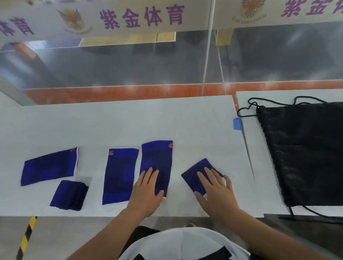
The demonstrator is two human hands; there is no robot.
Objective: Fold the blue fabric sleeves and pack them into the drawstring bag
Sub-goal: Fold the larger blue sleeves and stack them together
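Several blue fabric sleeves lie on the white table (125,121). A long sleeve (49,165) lies at the left, and a small folded one (69,194) sits in front of it. Two flat sleeves lie side by side in the middle: one (120,175) and another (157,159). My left hand (145,192) rests flat on the near end of the right one of these two. A folded sleeve (195,175) lies tilted to the right, with my right hand (217,193) pressing flat on it. The black drawstring bag (313,154) lies flat on the adjoining table at the right.
A strip of blue tape (237,123) marks the seam between the two white tables. Glass panels with a banner stand behind the tables. A yellow-black striped post (25,239) stands below the table's near edge at the left.
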